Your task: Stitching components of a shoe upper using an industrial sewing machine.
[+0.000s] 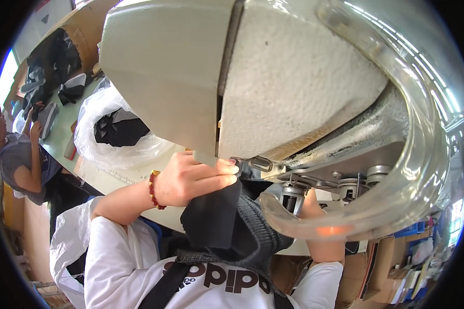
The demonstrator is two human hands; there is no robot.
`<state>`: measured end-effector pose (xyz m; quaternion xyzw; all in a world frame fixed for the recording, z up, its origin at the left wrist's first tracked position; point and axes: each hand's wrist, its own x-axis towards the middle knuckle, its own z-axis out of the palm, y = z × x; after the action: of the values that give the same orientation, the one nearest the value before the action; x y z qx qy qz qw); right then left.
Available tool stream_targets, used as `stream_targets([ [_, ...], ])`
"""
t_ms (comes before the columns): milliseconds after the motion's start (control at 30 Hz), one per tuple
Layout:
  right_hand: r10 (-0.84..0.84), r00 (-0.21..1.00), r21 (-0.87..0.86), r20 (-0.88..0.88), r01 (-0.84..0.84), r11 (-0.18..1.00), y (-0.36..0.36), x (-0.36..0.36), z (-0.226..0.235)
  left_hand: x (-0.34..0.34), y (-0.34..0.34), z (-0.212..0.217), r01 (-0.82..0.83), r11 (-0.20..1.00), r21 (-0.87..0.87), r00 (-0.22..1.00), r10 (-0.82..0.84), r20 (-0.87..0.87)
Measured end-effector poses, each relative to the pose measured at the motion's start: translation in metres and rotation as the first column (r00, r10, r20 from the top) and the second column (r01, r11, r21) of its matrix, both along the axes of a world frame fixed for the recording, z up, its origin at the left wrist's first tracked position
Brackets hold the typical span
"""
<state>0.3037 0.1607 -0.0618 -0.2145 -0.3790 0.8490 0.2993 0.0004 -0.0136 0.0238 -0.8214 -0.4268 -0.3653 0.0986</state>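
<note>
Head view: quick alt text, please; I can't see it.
A person's left hand pinches black cloth beside a pale sewing machine; the right forearm reaches behind its curved clear guard. Far left, a co-worker is at a cluttered table.

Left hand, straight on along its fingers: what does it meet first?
Beyond the flat black fabric piece at its fingertips, the left hand would probably meet the small oval grey metal loop by the cream machine head's lower edge. Depth is unclear.
</note>
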Motion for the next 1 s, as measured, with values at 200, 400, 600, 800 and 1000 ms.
stream_targets([
  [200, -0.037, 0.999, 0.038, 0.008, 0.037, 0.999, 0.002, -0.002, 0.004, -0.002, 0.005, 0.005, -0.02, 0.994, -0.104, 0.996, 0.029, 0.086],
  [400, -0.118, 0.993, 0.117, 0.017, 0.115, 0.986, 0.005, -0.011, 0.01, 0.003, -0.006, -0.008, -0.027, 0.954, -0.3, 0.929, 0.135, 0.344],
  [600, -0.339, 0.938, 0.392, 0.07, 0.287, 0.874, 0.001, -0.027, 0.013, 0.009, 0.004, -0.051, -0.054, 0.947, -0.316, 0.864, 0.203, 0.461],
  [800, -0.63, 0.732, 0.952, 0.258, -0.08, 0.297, -0.107, 0.049, 0.081, 0.013, 0.008, -0.062, 0.022, 0.949, -0.316, 0.812, 0.167, 0.56],
  [1000, -0.032, 0.942, 0.41, 0.335, -0.115, 0.905, -0.163, 0.073, 0.041, 0.016, 0.003, -0.039, -0.092, 0.953, -0.289, 0.882, 0.213, 0.421],
])
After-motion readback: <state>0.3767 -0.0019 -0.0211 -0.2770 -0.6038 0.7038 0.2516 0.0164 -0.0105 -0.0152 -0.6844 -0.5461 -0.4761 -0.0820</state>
